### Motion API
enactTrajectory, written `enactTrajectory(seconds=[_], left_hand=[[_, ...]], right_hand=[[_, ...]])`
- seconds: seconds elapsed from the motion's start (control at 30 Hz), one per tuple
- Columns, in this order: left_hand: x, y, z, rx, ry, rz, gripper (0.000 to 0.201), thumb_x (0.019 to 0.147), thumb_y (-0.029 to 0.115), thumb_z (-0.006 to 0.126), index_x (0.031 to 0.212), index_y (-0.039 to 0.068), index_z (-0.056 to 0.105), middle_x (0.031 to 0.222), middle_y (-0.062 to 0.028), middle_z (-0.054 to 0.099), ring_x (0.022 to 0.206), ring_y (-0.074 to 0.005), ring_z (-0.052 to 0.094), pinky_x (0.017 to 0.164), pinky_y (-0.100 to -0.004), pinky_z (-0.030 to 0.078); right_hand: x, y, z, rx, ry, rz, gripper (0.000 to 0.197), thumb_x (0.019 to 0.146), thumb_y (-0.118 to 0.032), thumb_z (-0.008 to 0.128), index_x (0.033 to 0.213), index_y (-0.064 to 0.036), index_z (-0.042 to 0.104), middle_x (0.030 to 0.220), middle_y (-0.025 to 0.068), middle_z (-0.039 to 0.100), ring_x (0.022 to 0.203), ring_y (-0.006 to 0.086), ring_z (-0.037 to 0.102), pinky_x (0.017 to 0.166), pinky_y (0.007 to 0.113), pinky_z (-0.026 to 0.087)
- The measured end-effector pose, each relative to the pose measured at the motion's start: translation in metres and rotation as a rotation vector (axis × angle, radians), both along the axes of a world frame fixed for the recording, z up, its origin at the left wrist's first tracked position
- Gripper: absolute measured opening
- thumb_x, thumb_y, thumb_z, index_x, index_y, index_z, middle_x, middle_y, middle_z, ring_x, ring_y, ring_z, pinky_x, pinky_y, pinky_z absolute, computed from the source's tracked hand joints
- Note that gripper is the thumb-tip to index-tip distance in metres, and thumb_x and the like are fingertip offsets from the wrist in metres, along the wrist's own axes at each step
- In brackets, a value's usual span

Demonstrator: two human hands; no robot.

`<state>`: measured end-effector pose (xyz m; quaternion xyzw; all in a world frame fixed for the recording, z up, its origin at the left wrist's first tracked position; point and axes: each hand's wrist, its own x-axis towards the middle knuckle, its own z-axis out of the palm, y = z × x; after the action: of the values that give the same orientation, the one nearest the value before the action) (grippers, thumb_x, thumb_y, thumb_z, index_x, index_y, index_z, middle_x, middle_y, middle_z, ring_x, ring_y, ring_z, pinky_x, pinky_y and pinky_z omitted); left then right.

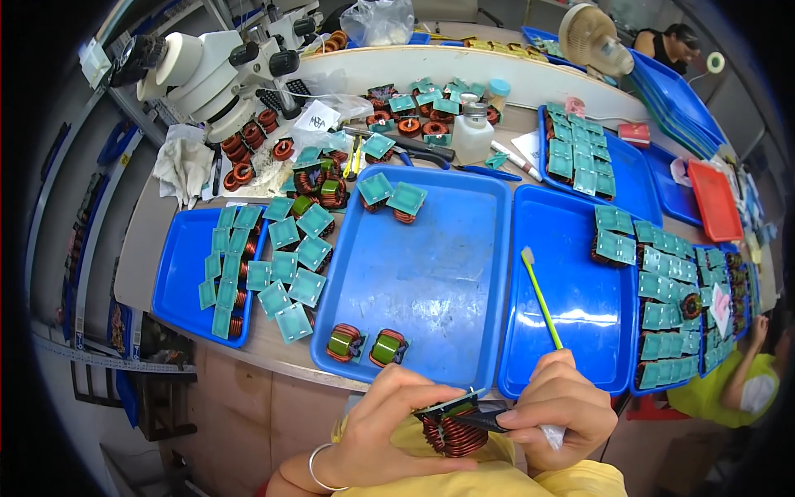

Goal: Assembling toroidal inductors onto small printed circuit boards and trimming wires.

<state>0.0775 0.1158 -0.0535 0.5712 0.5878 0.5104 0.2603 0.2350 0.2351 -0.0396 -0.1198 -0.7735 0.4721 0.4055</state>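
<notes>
Head view shows the left hand (377, 435) holding a copper coil (451, 438) in its fingers, outside the near edge of the middle blue tray (414, 273); the right hand (565, 406) pinches a dark tool (487, 420). Two green-wrapped coils (387, 348) lie by the tray's near left corner.

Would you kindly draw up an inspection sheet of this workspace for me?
Surface: bench crowded with blue trays and board-topped coils.
Job's things: copper-coloured coil with a board, held up; dark tool beside it.
Clutter: crumpled cloth, bottle; brush in a tray.
Hands: left hand grips the coil; right hand grips the tool.
Cables: none clearly identifiable.
Surroundings: microscope, fan; a person at back right, another lower.
</notes>
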Motion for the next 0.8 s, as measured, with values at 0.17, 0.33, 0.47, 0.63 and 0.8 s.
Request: enactTrajectory(seconds=[0.17,0.33,0.47,0.63,0.8], left_hand=[[0.0012,0.0007,0.0011,-0.004,0.040,0.026,0.059,0.048,0.019,0.088,0.098,0.000,0.061,0.087,-0.0062,0.050,0.078,-0.0152,0.050,0.068,-0.0245,0.041],[0.0015,0.0007,0.0023,-0.004,0.161,0.047,0.057,0.049,0.018,0.087,0.097,0.001,0.061,0.085,-0.0061,0.050,0.077,-0.0157,0.051,0.066,-0.0249,0.041],[0.0017,0.0011,0.0022,0.010,0.175,0.059,0.056,0.049,0.017,0.087,0.097,0.001,0.062,0.085,-0.0063,0.050,0.076,-0.0162,0.051,0.065,-0.0251,0.042],[0.0015,0.0023,0.0010,0.012,0.183,0.056,0.056,0.050,0.017,0.086,0.097,0.001,0.061,0.084,-0.0062,0.050,0.075,-0.0165,0.052,0.065,-0.0254,0.042],[0.0014,0.0016,0.0020,0.000,0.192,0.061,0.056,0.049,0.017,0.086,0.097,0.001,0.062,0.084,-0.0062,0.050,0.075,-0.0165,0.052,0.064,-0.0255,0.042]], right_hand=[[-0.0012,0.0024,0.0022,0.073,-0.054,0.040,0.024,0.059,-0.004,0.077,0.082,-0.0056,0.069,0.068,0.0017,0.063,0.058,0.0136,0.055,0.061,0.026,0.036],[-0.0037,0.0042,0.0037,0.124,-0.091,0.056,0.026,0.058,-0.004,0.077,0.083,-0.0052,0.068,0.066,0.0017,0.061,0.057,0.0139,0.054,0.059,0.026,0.035],[-0.0044,0.0035,0.0040,0.146,-0.099,0.052,0.028,0.057,-0.003,0.077,0.084,-0.0046,0.068,0.064,0.0016,0.059,0.056,0.0141,0.053,0.058,0.026,0.035],[-0.0056,0.0031,0.0026,0.151,-0.089,0.037,0.028,0.057,-0.002,0.076,0.084,-0.0045,0.068,0.063,0.0015,0.059,0.057,0.0140,0.053,0.058,0.025,0.035],[-0.0054,0.0019,0.0034,0.174,-0.103,0.013,0.028,0.057,-0.001,0.076,0.084,-0.0046,0.068,0.063,0.0013,0.059,0.056,0.0135,0.053,0.058,0.025,0.035]])
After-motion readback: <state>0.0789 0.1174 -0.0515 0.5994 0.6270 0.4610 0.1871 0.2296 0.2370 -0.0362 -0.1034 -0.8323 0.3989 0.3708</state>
